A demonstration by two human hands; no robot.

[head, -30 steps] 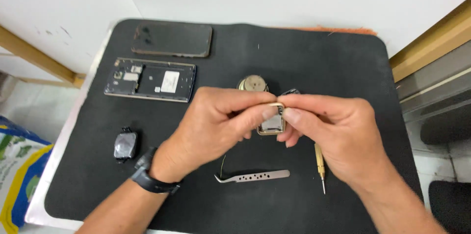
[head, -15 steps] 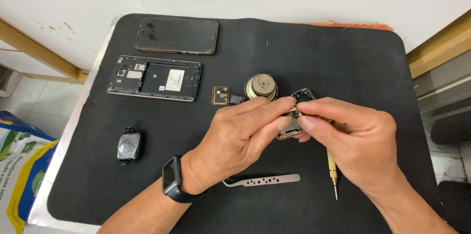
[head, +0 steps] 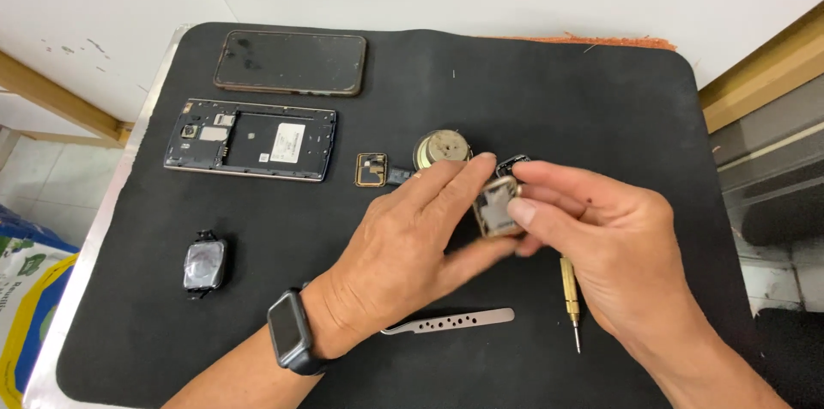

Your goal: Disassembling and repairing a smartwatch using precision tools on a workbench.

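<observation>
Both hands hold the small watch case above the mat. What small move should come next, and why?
Probably tilt the small watch case open side up: left hand and right hand pinch it from both sides, with the tweezers and screwdriver lying unused just below.

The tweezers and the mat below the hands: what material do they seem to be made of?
Tweezers: likely steel, given the silver-grey satin sheen and row of punched holes. Mat: probably rubber or silicone, being matte black with rounded corners and lying flat; the exact material is unclear.

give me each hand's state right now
left hand: fingers closed on the small watch case
right hand: pinching the same watch case
</observation>
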